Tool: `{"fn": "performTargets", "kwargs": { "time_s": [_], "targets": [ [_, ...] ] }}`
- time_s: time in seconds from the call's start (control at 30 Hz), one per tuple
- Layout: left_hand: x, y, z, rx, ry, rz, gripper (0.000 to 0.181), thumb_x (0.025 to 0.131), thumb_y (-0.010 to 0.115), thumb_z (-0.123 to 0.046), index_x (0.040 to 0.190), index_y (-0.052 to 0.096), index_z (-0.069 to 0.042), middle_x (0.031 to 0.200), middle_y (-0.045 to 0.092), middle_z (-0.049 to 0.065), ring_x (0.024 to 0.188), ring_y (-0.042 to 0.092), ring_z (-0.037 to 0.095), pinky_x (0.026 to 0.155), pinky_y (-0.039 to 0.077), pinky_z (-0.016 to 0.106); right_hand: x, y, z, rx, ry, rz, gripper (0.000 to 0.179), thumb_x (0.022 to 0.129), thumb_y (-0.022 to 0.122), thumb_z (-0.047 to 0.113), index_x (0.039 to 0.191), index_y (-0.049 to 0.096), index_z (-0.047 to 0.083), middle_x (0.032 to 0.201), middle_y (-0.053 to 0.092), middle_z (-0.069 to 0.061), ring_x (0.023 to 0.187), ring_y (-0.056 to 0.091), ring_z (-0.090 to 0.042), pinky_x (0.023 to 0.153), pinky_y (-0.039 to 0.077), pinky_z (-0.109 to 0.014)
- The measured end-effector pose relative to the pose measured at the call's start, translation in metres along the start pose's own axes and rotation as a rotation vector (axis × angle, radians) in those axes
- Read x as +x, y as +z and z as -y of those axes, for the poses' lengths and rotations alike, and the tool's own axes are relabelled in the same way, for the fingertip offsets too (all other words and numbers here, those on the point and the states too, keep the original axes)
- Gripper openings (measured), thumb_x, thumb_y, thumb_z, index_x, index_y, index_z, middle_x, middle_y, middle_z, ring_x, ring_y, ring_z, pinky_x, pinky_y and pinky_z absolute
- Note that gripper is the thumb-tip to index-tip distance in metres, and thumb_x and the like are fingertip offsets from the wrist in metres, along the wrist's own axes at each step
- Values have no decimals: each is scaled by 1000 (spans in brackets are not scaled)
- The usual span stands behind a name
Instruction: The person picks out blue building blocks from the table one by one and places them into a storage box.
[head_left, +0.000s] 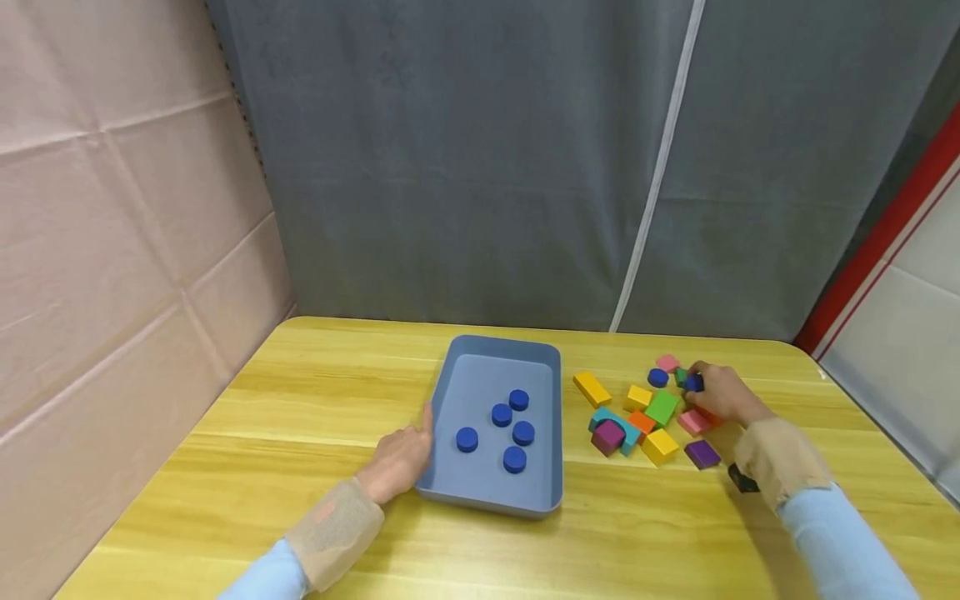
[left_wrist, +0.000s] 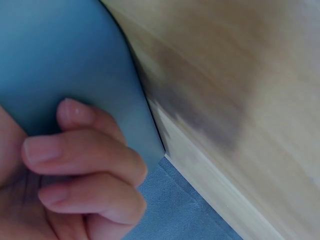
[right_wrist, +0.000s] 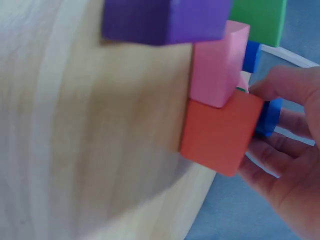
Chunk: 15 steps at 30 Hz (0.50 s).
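Observation:
At the right end of the table my right hand (head_left: 723, 393) pinches a blue disc (head_left: 693, 382) between thumb and fingers. The right wrist view shows this blue disc (right_wrist: 270, 117) just behind a red block (right_wrist: 222, 132). A pink block (head_left: 694, 422) lies close by the hand. Beside the left wall of a grey-blue tray (head_left: 487, 498) is my left hand (head_left: 399, 460), one finger stretched along that wall. Its other fingers (left_wrist: 90, 157) bend loosely in front of the tray's outer side, with nothing between them. Several blue discs (head_left: 513, 459) lie inside the tray.
Loose blocks lie right of the tray: yellow (head_left: 660, 447), green (head_left: 663, 408), purple (head_left: 702, 454), a blue arch (head_left: 627, 436), a maroon block (head_left: 608, 437). Another blue disc (head_left: 657, 377) lies behind them. A grey curtain (head_left: 465, 167) hangs behind the wooden table (head_left: 337, 367).

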<state>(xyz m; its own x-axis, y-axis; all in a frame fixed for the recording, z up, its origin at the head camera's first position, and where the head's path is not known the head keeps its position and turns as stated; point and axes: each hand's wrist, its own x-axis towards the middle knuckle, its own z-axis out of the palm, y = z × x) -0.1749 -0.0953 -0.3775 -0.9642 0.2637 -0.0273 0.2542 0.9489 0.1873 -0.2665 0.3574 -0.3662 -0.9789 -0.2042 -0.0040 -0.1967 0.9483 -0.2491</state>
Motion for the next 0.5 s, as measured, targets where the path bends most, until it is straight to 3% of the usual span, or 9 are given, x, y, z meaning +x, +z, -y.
{"fn": "performTargets", "kwargs": {
  "time_s": [0.5],
  "targets": [
    [2,0,-1,0,-23,16,63,79,45,6,136,20,9,54,46,8,47,43,19,43,40,32,2,-15,31,19,-41,-134,36,76,60,7,105,50,-13,90,55,-29,74,53,-35,73,47,-51]
  ]
}}
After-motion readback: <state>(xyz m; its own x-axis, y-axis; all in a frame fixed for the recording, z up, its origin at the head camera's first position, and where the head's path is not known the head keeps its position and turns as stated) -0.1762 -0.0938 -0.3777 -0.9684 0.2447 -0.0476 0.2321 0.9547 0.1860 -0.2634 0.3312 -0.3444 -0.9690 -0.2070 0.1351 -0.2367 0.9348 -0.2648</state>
